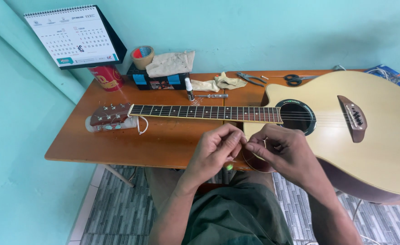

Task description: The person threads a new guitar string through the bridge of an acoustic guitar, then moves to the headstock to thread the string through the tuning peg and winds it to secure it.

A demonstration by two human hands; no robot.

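Observation:
An acoustic guitar (372,131) lies flat on the wooden table (118,140), its neck (204,112) pointing left and its headstock (110,114) resting on a pale roll. My left hand (216,152) and my right hand (281,149) meet at the table's front edge, just below the neck joint. The fingertips of both pinch something very thin between them, likely a guitar string, too fine to see clearly. A small green thing (229,167) shows under my left hand.
Along the back of the table stand a desk calendar (70,36), a red can (107,78), a tape roll (142,56), a dark box (157,81) with a cloth on it, a small bottle (189,88), pliers (251,78) and scissors (296,79).

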